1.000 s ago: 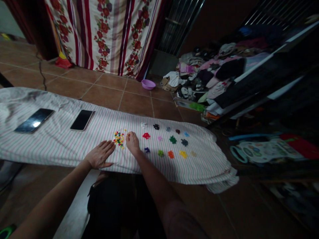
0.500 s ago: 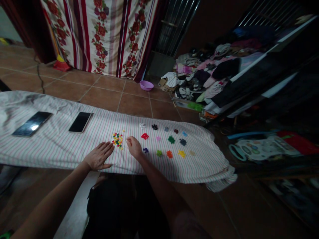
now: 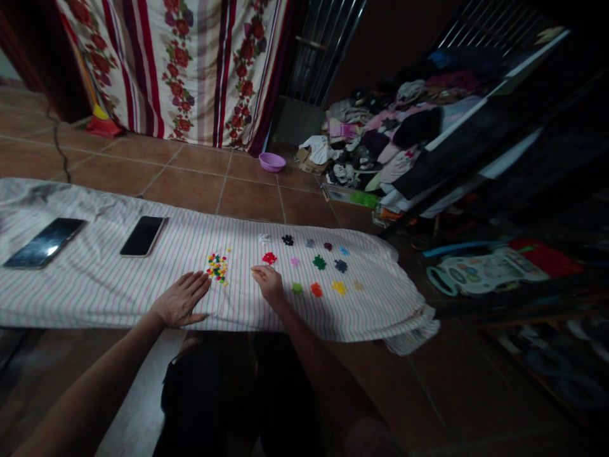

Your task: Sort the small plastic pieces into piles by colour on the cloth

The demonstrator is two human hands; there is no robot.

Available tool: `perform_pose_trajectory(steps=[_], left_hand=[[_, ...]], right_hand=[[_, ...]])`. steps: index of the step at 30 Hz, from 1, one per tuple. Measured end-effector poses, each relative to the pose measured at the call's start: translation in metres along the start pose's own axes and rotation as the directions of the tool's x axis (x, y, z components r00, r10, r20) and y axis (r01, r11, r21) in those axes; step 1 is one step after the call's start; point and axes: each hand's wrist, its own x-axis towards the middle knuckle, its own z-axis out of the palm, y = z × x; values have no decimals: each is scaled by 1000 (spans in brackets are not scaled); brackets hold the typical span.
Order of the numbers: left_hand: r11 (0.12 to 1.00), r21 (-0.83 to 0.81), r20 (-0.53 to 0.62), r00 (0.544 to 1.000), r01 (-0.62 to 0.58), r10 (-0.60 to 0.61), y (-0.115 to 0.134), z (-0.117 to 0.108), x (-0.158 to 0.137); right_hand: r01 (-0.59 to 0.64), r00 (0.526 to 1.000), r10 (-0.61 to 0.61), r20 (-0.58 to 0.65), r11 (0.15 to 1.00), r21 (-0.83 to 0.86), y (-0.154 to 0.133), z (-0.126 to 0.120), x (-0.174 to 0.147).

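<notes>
My left hand (image 3: 183,299) lies flat on the striped cloth (image 3: 114,285), fingers stretched out beside a mixed heap of tiny coloured pieces (image 3: 217,268). Red, yellow, green and white show in that heap. My right hand (image 3: 269,282) is closed in a pinch just above the cloth, right of the heap. Whatever its fingertips hold is too small to make out. Close to it are single-colour clusters: red pieces (image 3: 269,258), pink pieces (image 3: 295,261), lime green pieces (image 3: 297,288) and orange pieces (image 3: 316,289). The dark blue cluster is hidden behind the right hand.
Farther right lie yellow pieces (image 3: 339,287), dark green pieces (image 3: 319,261) and black pieces (image 3: 288,240). Two phones, one dark phone (image 3: 46,243) and another phone (image 3: 143,236), rest at the left. A purple basin (image 3: 272,162) and piled clothes (image 3: 375,136) stand beyond.
My right hand has moved right, away from the mixed heap, and now covers the dark blue cluster. The left hand stays flat beside the heap. The view has shifted slightly.
</notes>
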Motion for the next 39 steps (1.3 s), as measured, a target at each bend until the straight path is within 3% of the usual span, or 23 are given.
perform_pose_trajectory(steps=[12,19,24,29,33,39], left_hand=[[1000,-28,-59,998,-10,8,-1,0,1],[999,14,-81,996,-43,44,-1,-1,2],[996,72,-65,996,-56,61,1,-6,4],[994,85,-85,993,-71,78,1,-8,6],[996,62,-83,995,-57,62,2,-8,5],[998,48,-63,997,-39,42,1,-3,3]], right_hand=[[-74,980,57,-189,994,-86,8,-49,-20],[-182,943,161,-292,982,-46,24,-83,-34],[-170,901,110,-420,980,-108,37,-116,-43],[-229,832,44,-553,935,-271,63,-156,-47],[-247,828,-38,-559,870,-427,91,-184,-48],[-300,845,-30,-535,800,-519,117,-203,-49]])
